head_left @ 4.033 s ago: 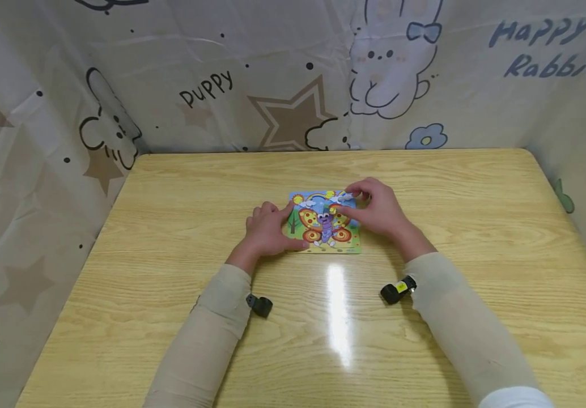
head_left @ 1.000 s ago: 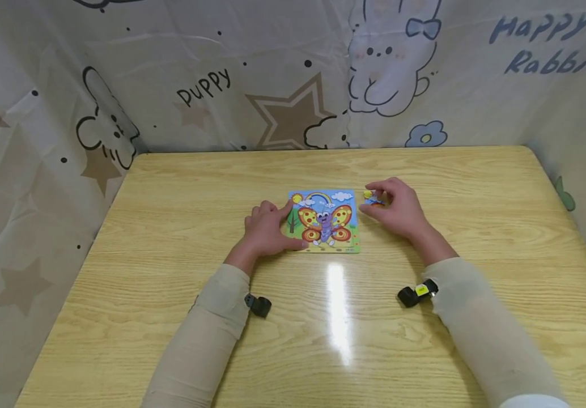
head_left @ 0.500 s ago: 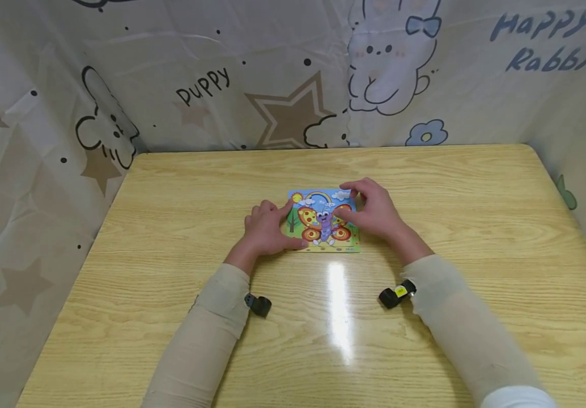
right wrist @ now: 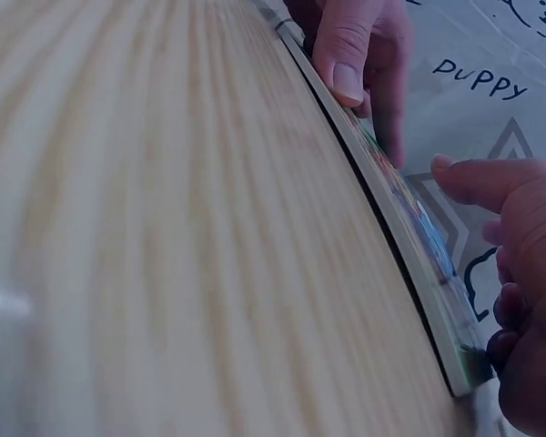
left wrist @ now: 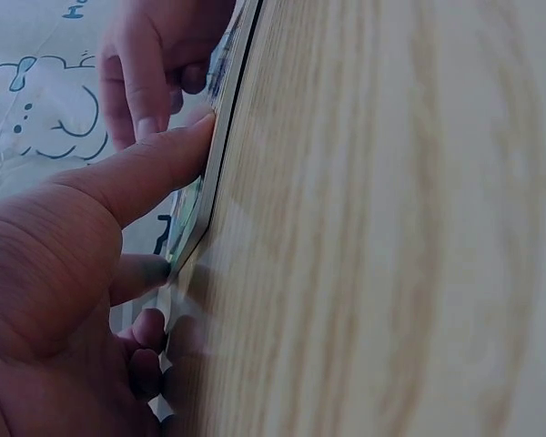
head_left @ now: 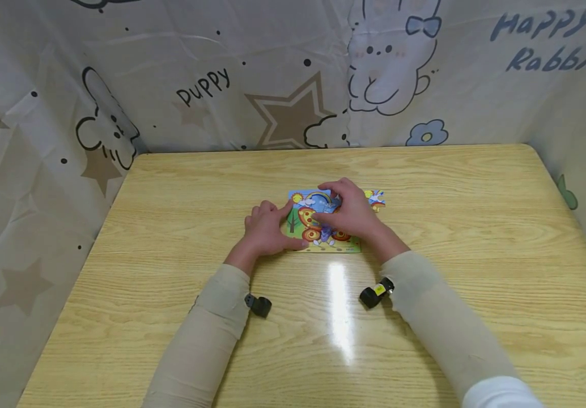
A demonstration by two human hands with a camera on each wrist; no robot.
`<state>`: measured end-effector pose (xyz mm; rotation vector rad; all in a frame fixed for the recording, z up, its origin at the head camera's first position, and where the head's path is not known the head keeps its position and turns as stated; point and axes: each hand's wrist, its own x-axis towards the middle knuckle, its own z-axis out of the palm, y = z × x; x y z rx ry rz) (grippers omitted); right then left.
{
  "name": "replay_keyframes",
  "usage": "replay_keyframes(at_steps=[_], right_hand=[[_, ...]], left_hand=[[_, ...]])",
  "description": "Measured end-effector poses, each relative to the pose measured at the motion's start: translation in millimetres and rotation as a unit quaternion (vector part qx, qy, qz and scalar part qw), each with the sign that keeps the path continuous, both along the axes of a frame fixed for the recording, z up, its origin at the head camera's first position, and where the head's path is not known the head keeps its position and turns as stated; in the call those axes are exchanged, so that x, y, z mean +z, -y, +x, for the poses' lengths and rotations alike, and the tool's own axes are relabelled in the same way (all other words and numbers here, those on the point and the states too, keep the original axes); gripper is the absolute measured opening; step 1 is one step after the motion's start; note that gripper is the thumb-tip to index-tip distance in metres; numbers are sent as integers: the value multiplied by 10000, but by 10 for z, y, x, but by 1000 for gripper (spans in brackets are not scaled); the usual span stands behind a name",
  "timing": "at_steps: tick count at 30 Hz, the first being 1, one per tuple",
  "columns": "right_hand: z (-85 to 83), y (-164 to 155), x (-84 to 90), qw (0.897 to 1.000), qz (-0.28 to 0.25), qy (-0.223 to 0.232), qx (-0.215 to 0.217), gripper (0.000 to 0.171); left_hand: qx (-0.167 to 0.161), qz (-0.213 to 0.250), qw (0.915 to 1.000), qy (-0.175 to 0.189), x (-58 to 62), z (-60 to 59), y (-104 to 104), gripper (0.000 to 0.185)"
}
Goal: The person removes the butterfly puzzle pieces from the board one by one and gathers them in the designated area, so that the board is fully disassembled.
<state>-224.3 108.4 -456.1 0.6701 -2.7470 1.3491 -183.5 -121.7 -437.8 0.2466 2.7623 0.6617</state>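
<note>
A flat puzzle board [head_left: 349,245] with a butterfly, a rainbow and a sun lies at the table's middle. My left hand [head_left: 267,231] holds its left side, thumb at the front edge and index finger near the upper left corner. Over the board, my right hand [head_left: 351,209] has its thumb and index finger spread apart, and the butterfly's upper right part is hidden beneath it. The right wrist view shows that thumb stretched above the board, with no piece visible in the fingers. Colourful puzzle pieces [head_left: 376,198] lie just right of the board; how many is unclear.
The wooden table [head_left: 170,226] ends at the back against a light cloth [head_left: 272,68] printed with stars and cartoon animals. A bright light reflection [head_left: 340,311] falls in front of the board. A small black camera sits at each wrist.
The right hand carried a piece to the table right of the board, let go, and came back left over the board's middle. The left hand has stayed in place.
</note>
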Motion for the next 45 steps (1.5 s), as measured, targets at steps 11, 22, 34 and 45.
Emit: replay_keyframes(at_steps=[11,22,34,45], right_hand=[[-69,24,-45,9989,325,306,-173,64],[-93,18,70,9926,852,859,-65,67],[-142,61,124,9865,1095,1215,-76,62],[-122,70,98,9899,516,1297,-228,57]], left_hand=[[-72,-109,9999,-25,-2,-6,8,108],[-58,16,10000,22,13,22,1,106],[-29,43,10000,21,2,11,-3,107],[-21,-1,10000,-18,-13,0,7,108]])
